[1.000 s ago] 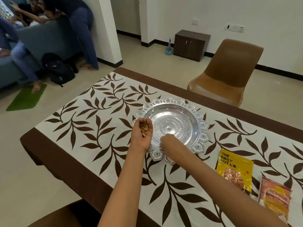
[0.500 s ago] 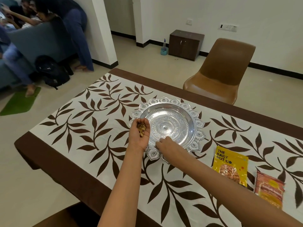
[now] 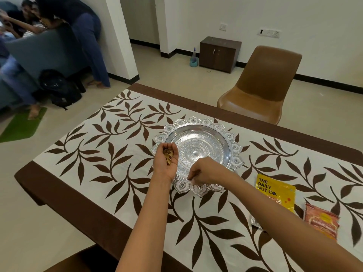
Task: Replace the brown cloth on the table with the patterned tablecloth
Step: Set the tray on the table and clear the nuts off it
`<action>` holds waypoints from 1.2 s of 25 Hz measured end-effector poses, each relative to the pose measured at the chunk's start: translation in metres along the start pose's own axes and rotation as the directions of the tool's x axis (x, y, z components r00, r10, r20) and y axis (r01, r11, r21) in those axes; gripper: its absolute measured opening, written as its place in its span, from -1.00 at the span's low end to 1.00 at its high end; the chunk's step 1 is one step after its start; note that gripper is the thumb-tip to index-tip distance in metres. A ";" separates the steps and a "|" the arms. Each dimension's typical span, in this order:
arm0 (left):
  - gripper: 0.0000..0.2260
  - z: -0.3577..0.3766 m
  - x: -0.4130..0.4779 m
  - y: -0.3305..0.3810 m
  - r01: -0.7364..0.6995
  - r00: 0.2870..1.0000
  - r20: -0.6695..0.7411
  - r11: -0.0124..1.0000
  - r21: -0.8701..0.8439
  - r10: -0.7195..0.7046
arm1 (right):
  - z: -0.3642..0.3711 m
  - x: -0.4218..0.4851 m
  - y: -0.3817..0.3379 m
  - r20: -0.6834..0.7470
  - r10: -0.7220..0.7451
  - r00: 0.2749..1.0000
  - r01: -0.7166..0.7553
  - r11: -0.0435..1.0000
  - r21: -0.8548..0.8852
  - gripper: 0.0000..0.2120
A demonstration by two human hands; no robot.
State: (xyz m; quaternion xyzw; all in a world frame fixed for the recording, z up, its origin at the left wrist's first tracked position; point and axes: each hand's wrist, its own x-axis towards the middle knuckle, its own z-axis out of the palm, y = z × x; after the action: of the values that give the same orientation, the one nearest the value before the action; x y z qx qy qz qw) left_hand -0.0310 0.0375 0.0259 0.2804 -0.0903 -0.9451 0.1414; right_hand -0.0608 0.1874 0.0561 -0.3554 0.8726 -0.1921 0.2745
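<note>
Nut shells (image 3: 169, 154) are cupped in the upturned left hand (image 3: 166, 163), presumably kept level against spillage. The right hand (image 3: 204, 170) is pinched at the silver tray (image 3: 233, 138) rim beside it; contents indiscernible. The patterned tablecloth (image 3: 110, 154) is spread beneath both.

The patterned tablecloth (image 3: 110, 154) was matt cloth. The tray (image 3: 208, 138) was shiny embossed metal, the yellow packet (image 3: 279, 193) glossy plastic, and the chair (image 3: 269, 75) smooth with a soft sheen.
</note>
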 end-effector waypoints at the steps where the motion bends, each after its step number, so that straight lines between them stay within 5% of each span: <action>1: -0.72 0.001 0.000 0.000 -0.007 1.000 -0.003 1.000 0.013 0.007 | -0.004 0.001 0.001 0.016 -0.002 1.000 0.001 1.000 0.027 -0.82; 5: -0.72 0.003 0.000 0.000 -0.019 1.000 -0.006 0.999 0.045 0.019 | -0.005 0.005 0.000 0.005 -0.001 1.000 0.001 1.000 -0.005 -0.87; 10: -0.74 0.002 0.002 -0.003 -0.032 0.999 -0.013 0.998 0.062 0.033 | 0.027 -0.007 -0.008 -0.183 0.031 0.983 -0.073 0.971 -0.230 -0.82; 13: -0.77 0.005 0.000 -0.006 -0.006 1.000 0.018 1.000 -0.018 0.006 | 0.023 -0.015 0.009 -0.289 0.117 0.950 -0.081 0.988 0.134 -0.84; 15: -0.79 0.010 -0.007 -0.019 0.045 0.996 0.076 0.997 -0.062 -0.041 | 0.007 -0.020 0.024 -0.348 0.264 0.900 0.012 0.783 0.622 -0.89; 17: -0.78 0.016 -0.018 -0.046 0.094 0.987 0.132 0.995 -0.037 -0.089 | -0.003 -0.025 0.030 -0.367 0.400 0.840 0.234 0.343 0.910 -0.86; 19: -0.74 0.023 -0.032 -0.086 0.131 0.980 0.148 0.991 0.037 -0.135 | 0.000 -0.034 0.030 -0.365 0.550 0.751 0.409 0.046 0.911 -0.84; 21: -0.74 0.024 -0.046 -0.125 0.130 0.978 0.146 0.984 0.121 -0.148 | 0.009 -0.043 0.033 -0.363 0.677 0.640 0.541 -0.061 0.839 -0.86; 24: -0.72 0.021 -0.076 -0.186 0.081 0.975 0.171 0.946 0.314 -0.140 | 0.024 -0.084 0.055 -0.340 0.813 0.473 0.658 -0.069 0.750 -0.89; 30: -0.65 -0.032 -0.169 -0.325 0.061 0.944 0.179 0.680 0.730 -0.276 | 0.079 -0.232 0.129 -0.317 0.938 0.137 0.595 0.178 0.784 -0.85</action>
State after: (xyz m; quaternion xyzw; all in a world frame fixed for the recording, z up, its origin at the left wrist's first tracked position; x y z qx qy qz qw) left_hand 0.0518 0.3950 0.0035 0.1866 -0.4429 -0.8732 -0.0813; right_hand 0.0601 0.4320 0.0059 0.3008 0.5096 -0.7876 -0.1718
